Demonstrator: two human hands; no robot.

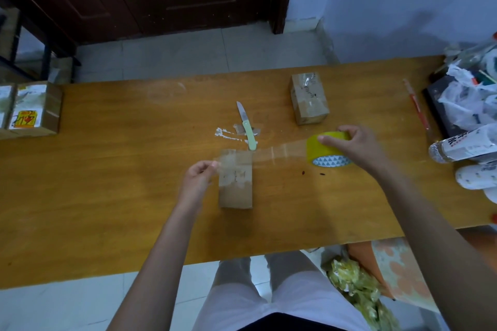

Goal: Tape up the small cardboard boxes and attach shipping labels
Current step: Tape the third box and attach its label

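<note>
Box (pixel 236 179) lay centre frame on table (pixel 107 169). Left hand (pixel 199 172) pinched free tape end; right hand (pixel 352 146) gripped tape roll (pixel 326 149), stretching strip (pixel 271 154) taut above box, likely for sealing. Knife (pixel 247 125) lay just beyond box, probably for cutting.
</note>
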